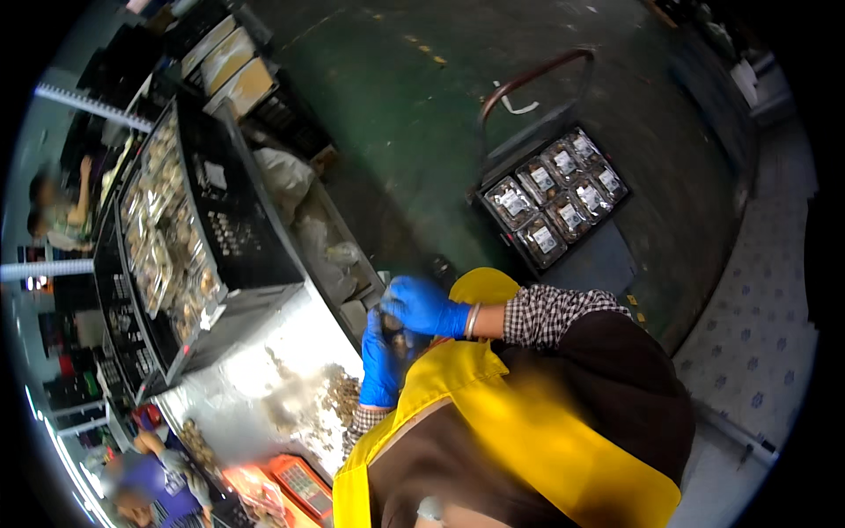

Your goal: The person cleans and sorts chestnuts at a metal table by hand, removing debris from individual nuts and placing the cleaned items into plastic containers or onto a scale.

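Observation:
In blue gloves, my hands meet close in front of my yellow apron, by the edge of the shiny metal table (pixel 238 374). My left hand (pixel 378 365) is closed around a small, blurred, brownish thing (pixel 393 327), too unclear to name. From above, my right hand (pixel 421 306) bends its fingers over the same thing, hiding most of it. Left of my left hand, a heap of small brown pieces (pixel 339 396), perhaps mushrooms, lies on the table.
A black crate (pixel 189 224) with bagged brownish produce stands at the left. On a trolley (pixel 539 88) at the right, a crate holds several labelled clear packs (pixel 568 211). An orange scale (pixel 301 486) sits below. Another person (pixel 158 484) works at lower left.

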`<state>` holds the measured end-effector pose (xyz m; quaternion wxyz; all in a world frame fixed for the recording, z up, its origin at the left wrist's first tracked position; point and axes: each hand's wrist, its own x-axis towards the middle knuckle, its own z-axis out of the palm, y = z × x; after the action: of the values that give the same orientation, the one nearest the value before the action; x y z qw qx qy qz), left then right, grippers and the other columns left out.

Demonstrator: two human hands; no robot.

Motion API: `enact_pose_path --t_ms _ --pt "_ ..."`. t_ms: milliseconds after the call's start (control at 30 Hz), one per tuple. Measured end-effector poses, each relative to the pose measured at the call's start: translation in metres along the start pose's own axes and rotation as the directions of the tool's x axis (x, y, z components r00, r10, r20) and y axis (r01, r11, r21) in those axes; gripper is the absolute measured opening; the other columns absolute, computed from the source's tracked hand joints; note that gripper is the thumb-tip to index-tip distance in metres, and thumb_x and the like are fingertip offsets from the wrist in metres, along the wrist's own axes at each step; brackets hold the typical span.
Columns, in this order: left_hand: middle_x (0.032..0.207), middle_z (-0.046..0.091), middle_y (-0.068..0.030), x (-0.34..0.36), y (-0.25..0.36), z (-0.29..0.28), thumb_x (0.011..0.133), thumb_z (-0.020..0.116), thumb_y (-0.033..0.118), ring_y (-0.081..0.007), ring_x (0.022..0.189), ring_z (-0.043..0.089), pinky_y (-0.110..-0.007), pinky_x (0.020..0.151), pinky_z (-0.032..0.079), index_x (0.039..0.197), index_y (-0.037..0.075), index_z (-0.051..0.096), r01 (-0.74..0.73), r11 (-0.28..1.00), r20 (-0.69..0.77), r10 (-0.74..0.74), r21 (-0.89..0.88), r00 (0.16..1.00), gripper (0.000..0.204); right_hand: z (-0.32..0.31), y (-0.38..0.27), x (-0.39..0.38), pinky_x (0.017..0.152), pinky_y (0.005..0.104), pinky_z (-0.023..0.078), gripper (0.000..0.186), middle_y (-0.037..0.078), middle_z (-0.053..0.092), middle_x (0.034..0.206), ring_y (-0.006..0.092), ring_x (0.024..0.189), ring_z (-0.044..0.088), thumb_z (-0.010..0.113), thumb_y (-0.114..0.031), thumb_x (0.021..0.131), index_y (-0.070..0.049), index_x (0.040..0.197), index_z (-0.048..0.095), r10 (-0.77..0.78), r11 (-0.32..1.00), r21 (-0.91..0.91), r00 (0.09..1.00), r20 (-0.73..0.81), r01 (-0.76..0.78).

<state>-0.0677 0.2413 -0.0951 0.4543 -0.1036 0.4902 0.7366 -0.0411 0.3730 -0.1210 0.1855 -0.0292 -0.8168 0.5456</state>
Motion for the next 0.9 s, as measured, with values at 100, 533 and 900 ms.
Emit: enact_pose_path --t_ms 100,533,900 --pt "0.069 0.055 -0.0045 -0.006 0.012 0.015 0.090 0.032 0.042 -0.0115 0.053 0.048 -0.022 0.044 0.037 0.088 0.010 0.053 0.048 0.997 -0.102 -0.054 -0.054 0.993 0.038 -0.002 0.003 0.014 0.062 0.0388 0.043 0.014 0.016 0.055 0.075 0.0334 0.070 0.054 0.053 -0.016 0.079 -0.003 0.074 0.056 0.033 0.999 0.034 0.999 0.004 -0.033" --pt "0.070 0.052 -0.0054 0.005 0.054 0.038 0.085 0.018 0.063 -0.0129 0.052 0.048 -0.021 0.040 0.035 0.105 0.007 0.049 -0.352 0.913 -0.170 0.321 -0.207 0.932 0.067 -0.048 -0.041 0.091 0.079 0.0284 0.043 0.036 0.008 0.049 0.089 0.0213 0.086 0.051 0.068 -0.009 0.071 -0.006 0.105 0.057 -0.294 0.952 0.187 0.901 0.319 0.244" --pt "0.067 0.050 -0.0009 0.016 0.083 0.082 0.088 0.049 0.033 -0.0081 0.053 0.043 -0.018 0.046 0.032 0.097 0.006 0.054 -0.424 0.905 0.021 0.424 0.022 0.906 0.029 -0.093 -0.045 0.116 0.076 0.0263 0.043 0.039 0.008 0.048 0.094 0.0215 0.087 0.051 0.067 -0.007 0.072 -0.007 0.110 0.059 -0.353 0.915 0.294 0.900 0.254 0.276"
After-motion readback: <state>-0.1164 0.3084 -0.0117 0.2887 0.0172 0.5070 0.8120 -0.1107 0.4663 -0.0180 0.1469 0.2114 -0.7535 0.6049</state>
